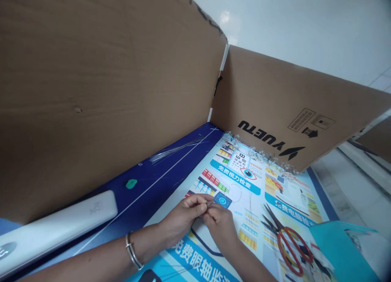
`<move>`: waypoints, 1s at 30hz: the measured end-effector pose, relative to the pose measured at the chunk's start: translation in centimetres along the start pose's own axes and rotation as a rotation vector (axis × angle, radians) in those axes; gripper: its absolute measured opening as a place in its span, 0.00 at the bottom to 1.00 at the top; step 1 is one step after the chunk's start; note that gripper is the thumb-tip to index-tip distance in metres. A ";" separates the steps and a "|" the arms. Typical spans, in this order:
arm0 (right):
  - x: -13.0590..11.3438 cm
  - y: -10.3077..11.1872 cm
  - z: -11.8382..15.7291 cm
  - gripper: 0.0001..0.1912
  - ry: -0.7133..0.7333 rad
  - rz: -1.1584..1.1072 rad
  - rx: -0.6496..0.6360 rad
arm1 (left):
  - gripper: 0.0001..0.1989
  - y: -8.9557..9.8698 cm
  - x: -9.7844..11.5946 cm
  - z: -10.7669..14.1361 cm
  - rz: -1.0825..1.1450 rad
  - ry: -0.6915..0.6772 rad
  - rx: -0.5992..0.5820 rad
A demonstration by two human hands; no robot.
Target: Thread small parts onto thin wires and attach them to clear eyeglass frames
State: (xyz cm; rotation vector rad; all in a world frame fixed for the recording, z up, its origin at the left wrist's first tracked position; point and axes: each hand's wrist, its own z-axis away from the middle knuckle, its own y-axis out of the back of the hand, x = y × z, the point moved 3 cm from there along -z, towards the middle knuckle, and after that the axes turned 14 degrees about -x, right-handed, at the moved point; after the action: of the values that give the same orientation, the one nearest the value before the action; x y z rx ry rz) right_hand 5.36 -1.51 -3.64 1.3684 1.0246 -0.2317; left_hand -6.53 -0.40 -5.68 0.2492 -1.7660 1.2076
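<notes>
The left hand (180, 221) and the right hand (220, 229) are close together. Their fingers (195, 201) pinch tight on a thin metal bit (209, 203), too small to see well. It sits right at the fingertips, above a bright poster (253, 221). Red scissors (273, 219) lie nearby.

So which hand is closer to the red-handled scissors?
The right hand is nearer, with the red-handled scissors apart from it, off to its right in this view. The left hand is farther, on the right hand's other side.
</notes>
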 end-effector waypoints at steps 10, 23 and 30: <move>-0.2 0.0 0.3 0.12 -0.004 -0.047 0.018 | 0.04 -0.3 -0.2 0.1 0.011 0.018 0.003; -0.2 -0.7 0.4 0.14 -0.058 0.104 -0.102 | 0.04 -0.6 -0.1 0.5 -0.026 0.050 -0.002; 0.1 -0.8 0.7 0.13 -0.044 0.196 -0.115 | 0.03 0.1 1.4 -0.1 -0.392 -0.018 -0.138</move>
State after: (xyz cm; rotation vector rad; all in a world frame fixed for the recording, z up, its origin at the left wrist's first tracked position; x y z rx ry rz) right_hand 5.19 -2.30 -4.34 1.3427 0.8482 -0.0560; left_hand -7.24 0.18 -4.59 0.5005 -1.7078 0.8020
